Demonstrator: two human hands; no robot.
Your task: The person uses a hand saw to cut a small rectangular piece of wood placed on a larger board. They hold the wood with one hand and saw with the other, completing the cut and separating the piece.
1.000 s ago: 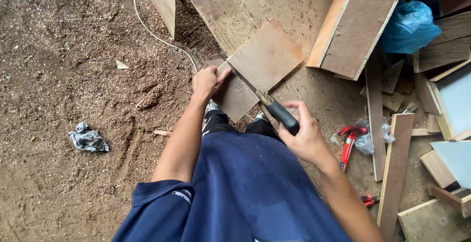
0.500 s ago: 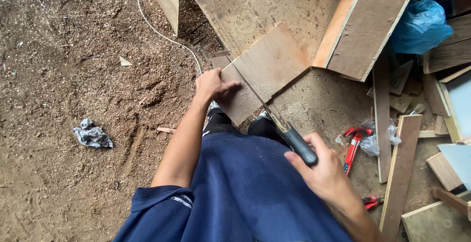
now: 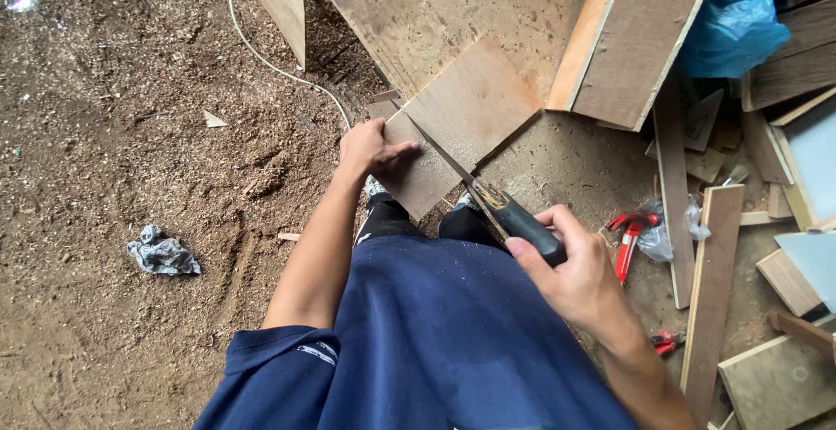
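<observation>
I look down over my blue shirt at a thin brown wooden panel [image 3: 475,108] that rests on the ground by my feet. My left hand [image 3: 370,147] presses flat on the panel's near left corner. A hand saw [image 3: 475,188] with a black handle is gripped in my right hand [image 3: 570,273]. Its blade runs up and left into a cut line across the panel. My dark trouser legs and shoes show just below the panel.
Sawdust covers the ground at left, with a crumpled grey rag [image 3: 161,254] and a white cable [image 3: 270,64]. Large boards [image 3: 636,38] lean at the top. Planks, offcuts, a blue plastic bag [image 3: 731,25] and a red tool [image 3: 629,234] crowd the right side.
My right hand has drawn the saw back toward me and down to the right. The left hand has stayed pressed on the panel.
</observation>
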